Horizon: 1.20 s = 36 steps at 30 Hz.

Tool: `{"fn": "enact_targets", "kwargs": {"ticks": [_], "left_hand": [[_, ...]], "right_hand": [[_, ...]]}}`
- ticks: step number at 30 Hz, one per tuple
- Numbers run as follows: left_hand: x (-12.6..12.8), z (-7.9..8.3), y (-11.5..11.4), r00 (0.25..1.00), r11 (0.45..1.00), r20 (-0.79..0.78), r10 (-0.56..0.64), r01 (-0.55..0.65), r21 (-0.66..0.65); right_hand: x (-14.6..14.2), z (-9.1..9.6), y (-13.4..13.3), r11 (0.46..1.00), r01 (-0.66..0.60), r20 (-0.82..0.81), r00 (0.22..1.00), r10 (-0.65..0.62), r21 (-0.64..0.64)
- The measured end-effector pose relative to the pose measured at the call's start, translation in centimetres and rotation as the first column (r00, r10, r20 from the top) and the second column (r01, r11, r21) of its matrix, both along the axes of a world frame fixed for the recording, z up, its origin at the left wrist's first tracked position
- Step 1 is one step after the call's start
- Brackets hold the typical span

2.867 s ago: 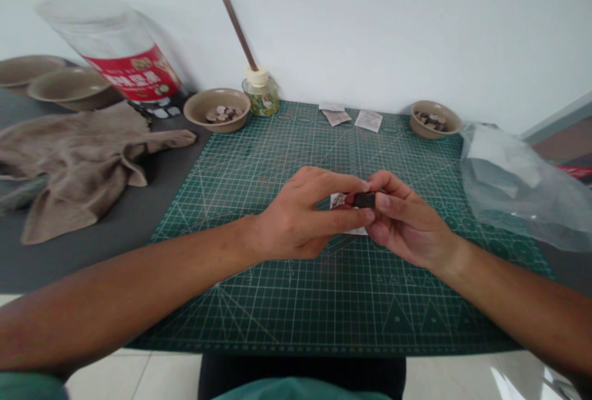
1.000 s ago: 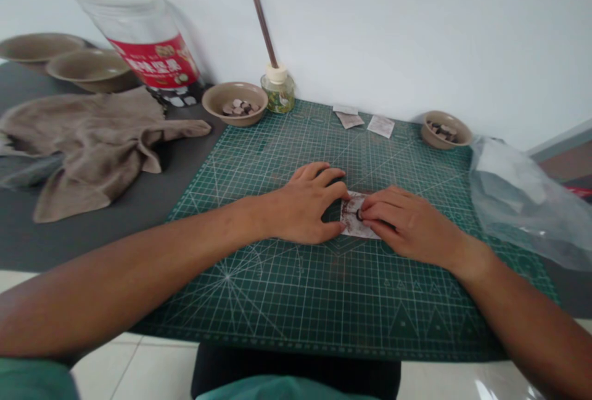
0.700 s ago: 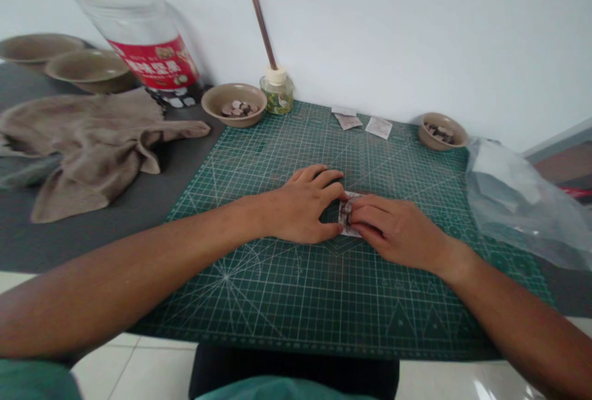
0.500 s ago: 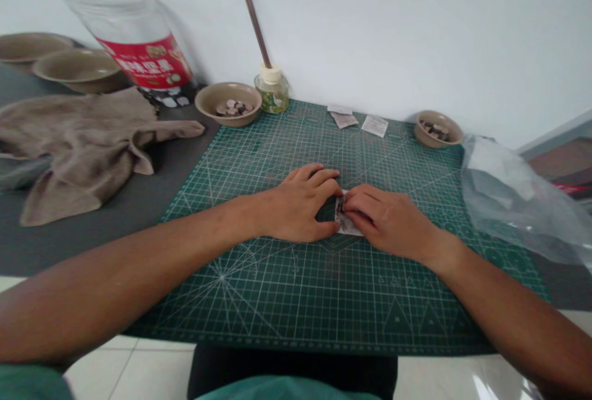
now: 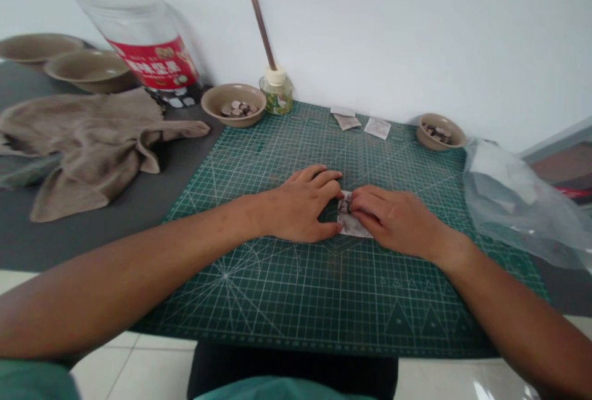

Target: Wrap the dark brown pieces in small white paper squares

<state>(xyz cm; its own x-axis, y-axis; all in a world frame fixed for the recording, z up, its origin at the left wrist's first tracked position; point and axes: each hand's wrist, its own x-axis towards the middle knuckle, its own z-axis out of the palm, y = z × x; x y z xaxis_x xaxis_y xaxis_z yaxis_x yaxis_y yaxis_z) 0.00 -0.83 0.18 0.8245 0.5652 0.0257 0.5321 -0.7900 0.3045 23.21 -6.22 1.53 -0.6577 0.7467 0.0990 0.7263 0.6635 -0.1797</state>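
Observation:
A small whitish paper square (image 5: 355, 226) with dark grey smudges lies on the green cutting mat (image 5: 277, 301). On its left edge rest the thumb and index fingertip of my left hand (image 5: 303, 208), palm down with the fingers spread. My right hand (image 5: 400, 221) is closed in a pinch over the middle of the paper. Something small and dark shows at its fingertips; what it is stays hidden.
Small pieces fill a bowl (image 5: 235, 104) at the back left and another bowl (image 5: 440, 131) at the back right. Paper squares (image 5: 377, 128), a reed diffuser (image 5: 276, 92), a plastic bag (image 5: 518, 203), a brown cloth (image 5: 87, 141) and a large jar (image 5: 152, 48) stand or lie around.
My right hand has shifted slightly right across the paper, baring more of its smudged surface. My left hand keeps its place on the edge. The whole view has moved a little.

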Motion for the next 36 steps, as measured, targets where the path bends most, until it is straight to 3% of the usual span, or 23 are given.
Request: {"fn": "enact_targets", "kwargs": {"ticks": [4,7,10,21,28,33,36], "left_hand": [[0.1,-0.1,0.0,1.0,1.0,0.002,-0.005,0.005,0.005],[0.1,-0.2,0.0,1.0,1.0,-0.003,-0.003,0.003,0.008],[0.0,-0.3,0.0,1.0,1.0,-0.013,-0.004,0.004,0.005],[0.1,-0.1,0.0,1.0,1.0,-0.026,0.01,-0.01,-0.008],[0.1,-0.2,0.0,1.0,1.0,-0.03,0.006,-0.006,-0.007],[0.0,-0.4,0.1,1.0,1.0,-0.007,-0.006,0.006,-0.001],[0.0,-0.3,0.2,1.0,1.0,0.006,-0.017,0.017,0.008]], "right_hand": [[0.5,0.1,-0.6,0.993,-0.114,-0.01,0.993,0.114,0.001],[0.3,-0.2,-0.3,0.997,-0.036,0.023,0.999,0.035,0.074],[0.6,-0.2,0.4,0.999,0.03,0.035,0.999,-0.031,0.045],[1.0,-0.3,-0.2,0.999,-0.011,-0.024,1.0,0.01,-0.046],[0.5,0.0,0.5,0.994,0.092,0.03,0.995,-0.094,0.06],[0.8,0.0,-0.1,0.998,-0.055,0.015,0.998,0.055,-0.013],[0.3,-0.2,-0.1,0.999,-0.014,0.037,0.999,0.013,0.039]]}}
